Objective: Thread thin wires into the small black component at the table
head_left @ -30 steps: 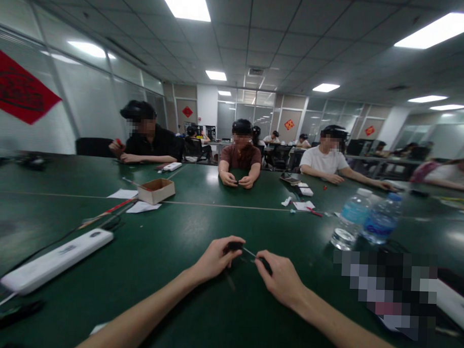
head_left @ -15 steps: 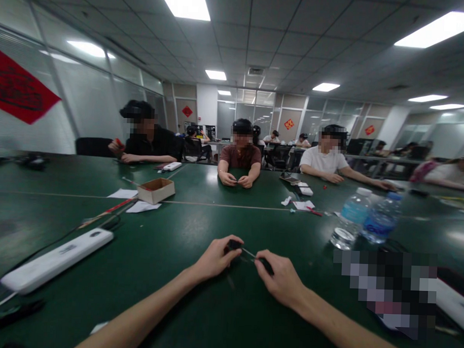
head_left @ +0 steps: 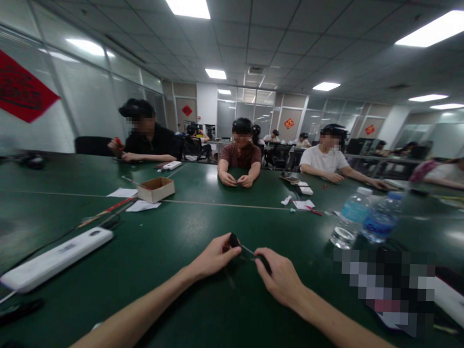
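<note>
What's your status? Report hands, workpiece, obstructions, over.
Left hand gripping small black piece. Right hand gripping dark handle. Thin metal shaft between them. Nothing seen blocking; bottles stand apart, right of both hands.

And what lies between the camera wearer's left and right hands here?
In the head view, a thin shaft bridges the gap, from the dark handle in the right hand toward the small dark piece in the left hand.

Ceiling panels (head_left: 184, 2) light the dim room. Glare spots the green table (head_left: 192, 218); edges stretch and blur.
</note>
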The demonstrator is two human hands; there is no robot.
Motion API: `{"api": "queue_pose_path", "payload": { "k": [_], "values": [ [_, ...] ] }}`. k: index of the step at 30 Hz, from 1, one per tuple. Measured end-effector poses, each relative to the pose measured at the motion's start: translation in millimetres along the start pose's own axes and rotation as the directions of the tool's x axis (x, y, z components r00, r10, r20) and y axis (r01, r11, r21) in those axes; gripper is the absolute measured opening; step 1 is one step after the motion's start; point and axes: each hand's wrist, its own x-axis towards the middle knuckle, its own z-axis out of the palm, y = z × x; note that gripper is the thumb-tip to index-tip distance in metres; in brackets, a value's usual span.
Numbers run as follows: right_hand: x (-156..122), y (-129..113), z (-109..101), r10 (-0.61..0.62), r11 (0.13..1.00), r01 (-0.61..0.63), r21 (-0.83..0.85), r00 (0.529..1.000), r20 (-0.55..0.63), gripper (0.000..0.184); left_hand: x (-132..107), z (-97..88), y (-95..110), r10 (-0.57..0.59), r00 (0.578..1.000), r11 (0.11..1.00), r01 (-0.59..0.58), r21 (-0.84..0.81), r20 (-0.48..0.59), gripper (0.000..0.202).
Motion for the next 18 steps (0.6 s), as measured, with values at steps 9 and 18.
{"api": "queue_pose_path", "payload": {
  "k": [9, 18],
  "values": [
    [-0.3, 3.1, 3.1, -0.037, 0.999, 0.037, 0.003, 0.999, 0.015, 0.024, -0.3, -6.3, 0.1, -0.004, 0.989, 0.980, 0.033, -0.197, 0.145, 0.027],
    [-0.3, 7.1, 6.6, -0.074, 0.997, 0.074, -0.016, 0.997, 0.034, 0.024, 0.3, -9.4, -6.6, -0.030, 0.984, 0.975, 0.068, -0.213, 0.178, 0.019]
  ]
}}
